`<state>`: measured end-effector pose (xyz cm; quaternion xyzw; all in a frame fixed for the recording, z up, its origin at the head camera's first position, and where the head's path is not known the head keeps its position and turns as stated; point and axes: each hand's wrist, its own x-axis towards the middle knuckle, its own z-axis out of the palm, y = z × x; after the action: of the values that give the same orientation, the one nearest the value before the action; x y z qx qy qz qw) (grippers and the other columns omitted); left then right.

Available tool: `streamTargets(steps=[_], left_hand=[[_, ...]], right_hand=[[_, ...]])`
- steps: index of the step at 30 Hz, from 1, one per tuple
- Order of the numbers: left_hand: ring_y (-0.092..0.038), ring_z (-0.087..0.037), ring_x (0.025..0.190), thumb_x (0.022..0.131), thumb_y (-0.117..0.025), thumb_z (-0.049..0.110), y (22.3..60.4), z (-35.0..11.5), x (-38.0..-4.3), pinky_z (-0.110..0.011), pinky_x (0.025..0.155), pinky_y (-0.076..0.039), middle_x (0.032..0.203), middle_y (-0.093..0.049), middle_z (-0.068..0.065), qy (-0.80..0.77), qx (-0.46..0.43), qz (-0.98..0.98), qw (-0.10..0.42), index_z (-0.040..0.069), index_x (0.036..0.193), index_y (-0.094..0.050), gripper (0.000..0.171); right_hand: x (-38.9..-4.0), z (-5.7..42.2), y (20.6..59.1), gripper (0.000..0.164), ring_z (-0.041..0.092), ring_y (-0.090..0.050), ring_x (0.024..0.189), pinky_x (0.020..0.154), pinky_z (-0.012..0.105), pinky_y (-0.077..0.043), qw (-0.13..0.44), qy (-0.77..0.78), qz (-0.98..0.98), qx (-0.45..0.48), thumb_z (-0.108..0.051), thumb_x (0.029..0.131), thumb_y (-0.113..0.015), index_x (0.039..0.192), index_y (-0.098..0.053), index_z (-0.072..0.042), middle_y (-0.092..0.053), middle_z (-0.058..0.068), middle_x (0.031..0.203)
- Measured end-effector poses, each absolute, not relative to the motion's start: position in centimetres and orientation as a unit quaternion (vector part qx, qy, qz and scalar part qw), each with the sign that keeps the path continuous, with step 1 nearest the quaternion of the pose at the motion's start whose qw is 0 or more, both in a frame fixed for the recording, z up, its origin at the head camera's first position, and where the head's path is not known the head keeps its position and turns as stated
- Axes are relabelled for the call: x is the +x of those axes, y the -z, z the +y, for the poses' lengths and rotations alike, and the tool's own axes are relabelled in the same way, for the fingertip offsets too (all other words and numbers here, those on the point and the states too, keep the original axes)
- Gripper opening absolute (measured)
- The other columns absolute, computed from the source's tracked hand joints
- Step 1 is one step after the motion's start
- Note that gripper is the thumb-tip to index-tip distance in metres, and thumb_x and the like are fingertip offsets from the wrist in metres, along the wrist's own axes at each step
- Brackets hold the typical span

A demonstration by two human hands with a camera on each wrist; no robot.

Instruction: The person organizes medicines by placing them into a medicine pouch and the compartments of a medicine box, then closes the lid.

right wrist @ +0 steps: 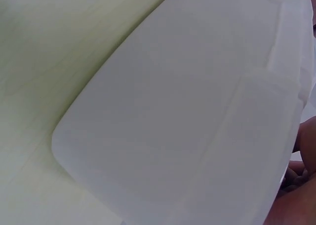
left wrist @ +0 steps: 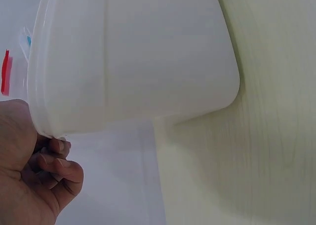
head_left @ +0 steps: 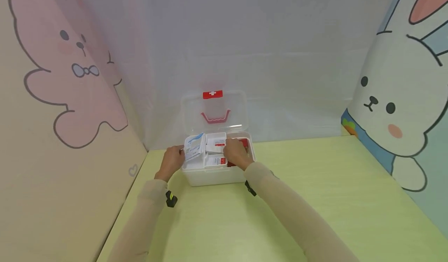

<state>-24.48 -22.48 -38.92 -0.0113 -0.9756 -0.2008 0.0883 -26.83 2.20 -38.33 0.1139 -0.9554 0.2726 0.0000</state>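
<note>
A white first-aid box (head_left: 210,177) stands on the table with its clear lid (head_left: 192,116) raised behind it. My left hand (head_left: 172,160) grips the box's left rim, its fingers curled under the edge in the left wrist view. Beside it, a clear packet with blue print (head_left: 195,146) leans in the left of the tray. Inside the box, my right hand (head_left: 238,153) has curled fingers at the right edge of a small white carton (head_left: 216,142) and pinches it; its fingertips are partly hidden. Another white carton (head_left: 215,160) lies nearer the front.
Red items (head_left: 244,142) show at the box's right side, partly covered by the right hand. The lid carries a red handle (head_left: 216,120) and a red cross label (head_left: 212,94). A pale curtain (head_left: 297,98) hangs behind the yellow-green table (head_left: 315,184); printed panels flank it.
</note>
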Motion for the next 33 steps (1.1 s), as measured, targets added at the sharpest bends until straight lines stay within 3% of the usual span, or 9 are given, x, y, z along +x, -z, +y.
streamTargets(steps=[6, 12, 24, 33], left_hand=[[-0.069, -0.035, 0.097, 0.098, -0.046, 0.01, 39.5, -22.4, -24.3, -0.047, 0.075, -0.055, 0.125, -0.064, -0.025, 0.142, -0.019, -0.985, 0.097, -0.006, 0.129, -0.06, 0.038], [-0.067, -0.039, 0.103, 0.099, -0.046, 0.013, 39.8, -22.4, -24.2, -0.05, 0.079, -0.055, 0.127, -0.063, -0.024, 0.123, -0.019, -0.988, 0.093, -0.002, 0.133, -0.057, 0.039], [-0.068, -0.039, 0.101, 0.1, -0.047, 0.015, 39.8, -22.3, -23.9, -0.049, 0.077, -0.056, 0.125, -0.065, -0.024, 0.143, -0.013, -0.983, 0.11, -0.002, 0.133, -0.058, 0.039], [-0.069, -0.032, 0.094, 0.1, -0.048, 0.017, 39.9, -22.1, -23.8, -0.043, 0.07, -0.055, 0.126, -0.064, -0.023, 0.158, -0.003, -0.982, 0.104, -0.001, 0.133, -0.058, 0.039]], right_hand=[[-26.5, 2.2, 38.7, 0.025, 0.02, -0.06, 0.075, 0.066, 0.031, -0.054, 0.003, -0.303, -0.947, 0.111, -0.011, 0.098, -0.045, 0.111, -0.063, -0.001, -0.069, 0.01, 0.1], [-26.5, 1.9, 39.0, 0.02, 0.018, -0.06, 0.065, 0.048, 0.024, -0.048, 0.0, -0.309, -0.946, 0.097, -0.008, 0.098, -0.044, 0.106, -0.061, -0.001, -0.066, 0.011, 0.092], [-26.6, 1.4, 39.5, 0.018, 0.018, -0.056, 0.058, 0.046, 0.025, -0.045, 0.026, -0.247, -0.965, 0.083, -0.009, 0.097, -0.048, 0.087, -0.061, -0.002, -0.064, 0.008, 0.073], [-26.4, 1.7, 39.8, 0.019, 0.016, -0.055, 0.053, 0.041, 0.021, -0.041, 0.018, -0.272, -0.959, 0.082, -0.012, 0.099, -0.047, 0.09, -0.06, -0.002, -0.061, 0.006, 0.068]])
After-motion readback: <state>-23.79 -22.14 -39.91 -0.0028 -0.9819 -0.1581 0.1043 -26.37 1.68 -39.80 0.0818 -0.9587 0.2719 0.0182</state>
